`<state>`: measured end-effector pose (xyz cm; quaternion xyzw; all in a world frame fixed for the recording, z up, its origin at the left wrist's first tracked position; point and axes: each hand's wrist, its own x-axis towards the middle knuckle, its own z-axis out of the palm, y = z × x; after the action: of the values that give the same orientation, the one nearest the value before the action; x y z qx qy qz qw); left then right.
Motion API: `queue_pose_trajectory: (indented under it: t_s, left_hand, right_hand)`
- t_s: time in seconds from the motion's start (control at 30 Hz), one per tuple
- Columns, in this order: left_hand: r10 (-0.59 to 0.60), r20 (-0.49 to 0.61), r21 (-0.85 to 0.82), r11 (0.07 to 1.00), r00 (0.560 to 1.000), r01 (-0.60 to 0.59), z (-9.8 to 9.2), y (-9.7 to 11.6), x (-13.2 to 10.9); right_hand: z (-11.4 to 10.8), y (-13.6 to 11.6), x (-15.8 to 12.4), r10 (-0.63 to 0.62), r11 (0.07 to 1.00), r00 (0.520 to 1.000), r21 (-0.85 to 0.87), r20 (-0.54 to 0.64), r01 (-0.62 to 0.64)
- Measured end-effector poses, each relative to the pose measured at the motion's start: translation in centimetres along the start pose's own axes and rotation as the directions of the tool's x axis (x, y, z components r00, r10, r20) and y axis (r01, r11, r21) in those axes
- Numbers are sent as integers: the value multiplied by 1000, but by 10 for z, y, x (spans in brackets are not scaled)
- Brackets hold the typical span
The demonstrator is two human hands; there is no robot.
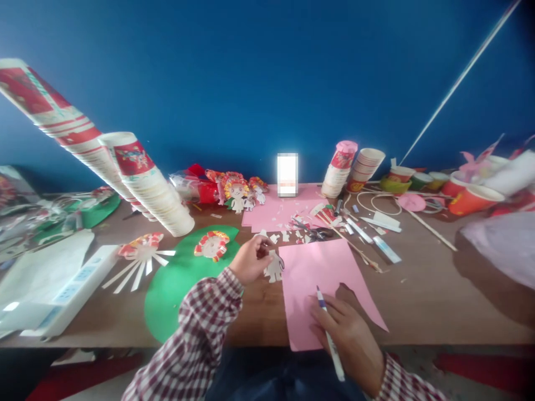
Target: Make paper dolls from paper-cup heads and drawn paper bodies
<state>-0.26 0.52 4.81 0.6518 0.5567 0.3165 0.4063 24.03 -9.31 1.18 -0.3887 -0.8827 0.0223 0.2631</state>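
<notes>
My right hand [345, 328] rests over the pink paper sheet [313, 273], its fingers wrapped around a white marker pen [332, 345] whose tip points away from me. Left of the sheet, my left hand [253, 259] hovers with fingers loosely curled and a gap between thumb and fingertips. Nothing shows in that gap. Just beside its thumb lies a small white paper cutout figure [275, 271], touching the sheet's left edge. Under my left forearm is a large green paper shape [167, 295], on which sits a red-and-white decorated paper cup piece [211, 246].
Tall stacks of paper cups [146, 186] lean at the left, near a cut cup with splayed strips [144, 256] and a power strip [79, 292]. Scissors [320, 234] and paper scraps lie beyond the sheet. Decorated paper dolls [237, 195] and a bright phone-like screen [287, 174] stand behind.
</notes>
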Motion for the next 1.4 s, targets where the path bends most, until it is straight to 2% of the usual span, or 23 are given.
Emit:
queue_pose_trajectory:
  t_s: [0.1,0.2,0.33,0.5,0.7,0.9,1.1,1.3,1.33,1.4]
  left_hand:
    - [12,-1,-100,995,1000,-12,-16,6,-1]
    - [12,22,-152,988,1000,-8,-19,7,3]
    - [-7,117,-151,988,993,25,0,4,7]
    - [-16,219,-124,991,976,44,32,-4,9]
    - [-17,205,-51,998,979,28,47,-11,9]
    - [2,202,-2,1000,979,-2,43,-11,8]
    - [15,139,107,994,990,-30,40,-16,5]
    - [139,-44,262,957,989,-123,35,-10,-21]
    - [191,-36,284,943,981,-173,34,-9,-28]
    - [380,44,366,854,924,-369,35,-10,-43]
  right_hand:
    - [8,-13,15,24,997,1000,77,3,-24]
    - [14,-17,25,28,988,998,156,-60,-19]
    - [8,-5,25,61,992,991,114,-122,-47]
    - [-9,17,17,180,984,984,14,-13,-180]
    - [-11,28,9,219,974,971,-79,98,-212]
    - [-7,29,11,207,975,971,-105,115,-195]
    - [-10,30,14,207,975,968,-110,143,-192]
    - [-10,36,13,186,981,973,-81,136,-176]
    - [-10,37,13,181,982,974,-78,135,-172]
    - [-9,39,12,172,984,975,-78,142,-162]
